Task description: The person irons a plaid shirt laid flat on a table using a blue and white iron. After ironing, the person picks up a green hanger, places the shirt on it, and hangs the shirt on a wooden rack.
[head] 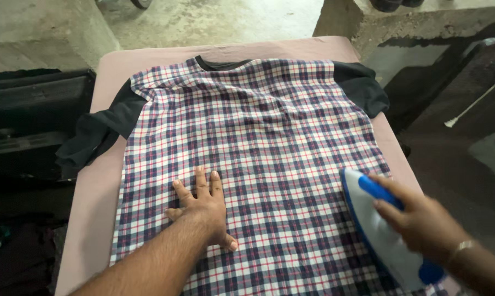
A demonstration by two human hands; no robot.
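Black sleeve, left (91, 137): it spills off the pink padded board (102, 181) and lies bunched; a tug on the cloth could drag it further over the edge.
Left hand (203, 208): flat on the plaid shirt (258, 131), palm down, fingers spread wide and gripping nothing. It pins the lower middle of the fabric, well apart from the iron; were the two to close up, the fingers risk a burn.
Plaid shirt: laid face-down-flat across the board, collar at the far end, with soft ripples near its middle. Pressed over, these could set as creases.
Electric iron (376, 230): white body and blue handle, on the shirt's lower right, near the board's right edge; it could slip off there, and lingering may scorch the cloth.
Right hand (422, 222): fingers curled around the blue handle.
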